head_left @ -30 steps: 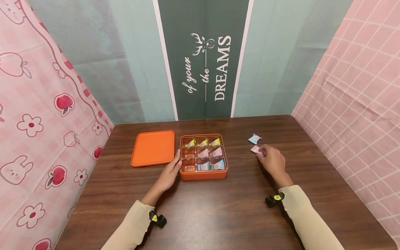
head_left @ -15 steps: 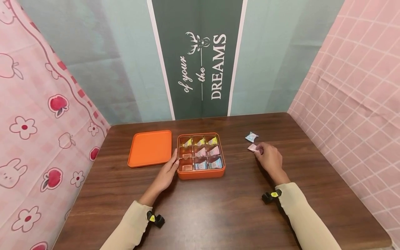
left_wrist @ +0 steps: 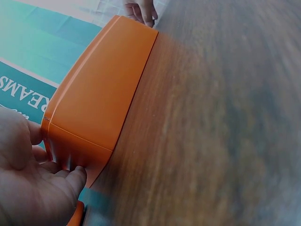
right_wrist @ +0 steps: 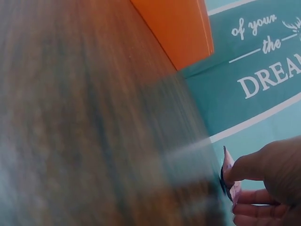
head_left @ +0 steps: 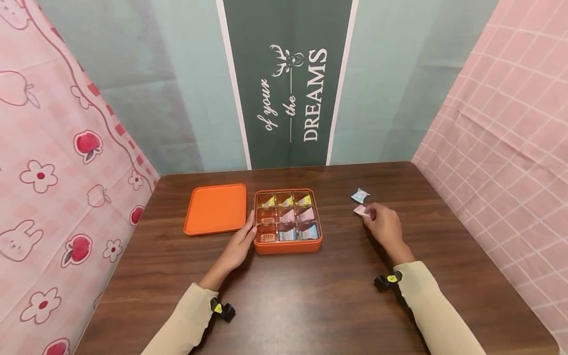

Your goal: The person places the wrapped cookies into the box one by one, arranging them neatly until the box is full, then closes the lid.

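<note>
An orange box (head_left: pixel 287 248) with a divided tray stands on the table. Yellow candies fill its back row; pink candies (head_left: pixel 306 214) and blue candies (head_left: pixel 308 232) lie in the middle and right cells of the other rows. The left cells of those two rows hold no candy. My left hand (head_left: pixel 238 246) rests its fingers against the box's left side, as the left wrist view also shows. To the right, my right hand (head_left: pixel 385 228) pinches a pink wrapped candy (head_left: pixel 361 210) between thumb and fingers. A blue wrapped candy (head_left: pixel 360 195) lies just behind it.
An orange lid (head_left: pixel 215 209) lies flat on the brown table (head_left: pixel 301 305), left of the box. Fabric hangings stand behind the table and along both sides.
The head view shifts slightly. Both hands stay where they are, the left at the box and the right at the pink candy.
</note>
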A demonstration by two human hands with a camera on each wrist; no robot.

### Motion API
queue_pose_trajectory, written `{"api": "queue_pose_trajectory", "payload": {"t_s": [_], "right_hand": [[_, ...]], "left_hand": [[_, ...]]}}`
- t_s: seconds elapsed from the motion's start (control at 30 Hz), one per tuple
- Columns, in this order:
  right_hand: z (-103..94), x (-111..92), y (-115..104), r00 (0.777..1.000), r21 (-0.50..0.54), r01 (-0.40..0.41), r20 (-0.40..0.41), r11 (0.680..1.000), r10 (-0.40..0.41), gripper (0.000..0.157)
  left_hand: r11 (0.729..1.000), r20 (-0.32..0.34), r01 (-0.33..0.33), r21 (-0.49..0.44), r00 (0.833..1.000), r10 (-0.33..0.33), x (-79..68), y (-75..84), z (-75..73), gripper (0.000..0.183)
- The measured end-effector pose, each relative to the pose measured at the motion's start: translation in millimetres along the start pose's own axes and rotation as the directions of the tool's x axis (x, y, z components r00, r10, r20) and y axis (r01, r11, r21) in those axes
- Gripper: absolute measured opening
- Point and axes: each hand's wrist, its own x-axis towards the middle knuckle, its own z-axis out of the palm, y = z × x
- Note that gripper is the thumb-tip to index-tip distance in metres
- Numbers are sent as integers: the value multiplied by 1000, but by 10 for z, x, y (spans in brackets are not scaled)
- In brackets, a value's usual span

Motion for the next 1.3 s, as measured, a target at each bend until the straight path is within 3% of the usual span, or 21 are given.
{"api": "queue_pose_trajectory", "payload": {"t_s": [0.23, 0.47, 0.9, 1.0, 1.1, 1.23, 1.3], "right_hand": [[-43, 3, -56, 1000, -8, 1, 23, 1000, -1, 15], [-78, 50, -168, 999, -20, 20, 50, 1000, -19, 32], [-123, 83, -416, 994, -5, 59, 90, 998, -58, 36], [-131, 78, -485, 993, 1, 77, 93, 997, -77, 36], [-133, 78, -553, 991, -2, 101, 90, 995, -100, 34], [-137, 86, -651, 989, -2, 122, 88, 992, -122, 33], [-134, 89, -699, 987, 3, 135, 84, 991, -135, 32]], "left_hand": [[1000, -2, 9, -15, 1000, -9, -37, 27, 29, 54], [1000, -6, -13, -18, 1000, 13, -24, -2, 36, 54], [1000, 1, -8, 7, 1000, 8, -7, 9, 21, 54], [1000, 14, -2, -10, 1000, 2, -32, 160, -17, 54], [1000, 18, -3, -6, 1000, 3, -28, 166, -26, 53], [1000, 5, -17, 12, 1000, 17, 3, 13, 0, 54], [1000, 1, -18, 12, 1000, 18, 2, 11, 1, 54]]}}
